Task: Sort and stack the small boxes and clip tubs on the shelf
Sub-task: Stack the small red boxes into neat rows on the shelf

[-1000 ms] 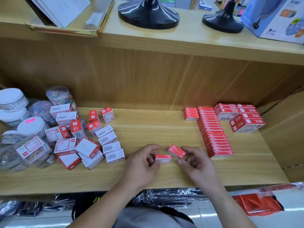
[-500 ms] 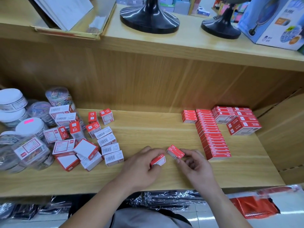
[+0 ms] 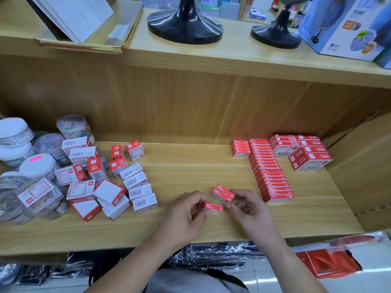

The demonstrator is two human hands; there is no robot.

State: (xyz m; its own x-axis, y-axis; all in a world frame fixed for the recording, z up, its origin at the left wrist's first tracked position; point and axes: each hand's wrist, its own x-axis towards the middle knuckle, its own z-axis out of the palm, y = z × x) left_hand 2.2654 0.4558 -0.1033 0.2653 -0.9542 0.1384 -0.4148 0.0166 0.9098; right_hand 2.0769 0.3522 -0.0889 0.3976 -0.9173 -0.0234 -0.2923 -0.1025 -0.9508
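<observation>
My left hand [image 3: 186,214] pinches a small red box [image 3: 211,207] at the front middle of the wooden shelf [image 3: 190,166]. Just beyond it my right hand [image 3: 249,210] holds a second small red box [image 3: 223,193], tilted, between thumb and fingers. A long row of the same red boxes [image 3: 270,172] runs front to back on the right, with a short stack [image 3: 240,148] behind its left side. Loose red-and-white boxes [image 3: 110,180] lie jumbled on the left, beside clear clip tubs [image 3: 31,193] with white lids.
Larger red cartons [image 3: 302,152] are stacked at the back right by the shelf's side wall. The upper shelf carries two black stands [image 3: 185,26], a blue carton [image 3: 347,24] and a tray with papers [image 3: 84,24]. Wrapped goods lie below the shelf edge.
My left hand has turned its box from tilted to flat and brought it toward the right hand. The right hand's box stays about where it was.
</observation>
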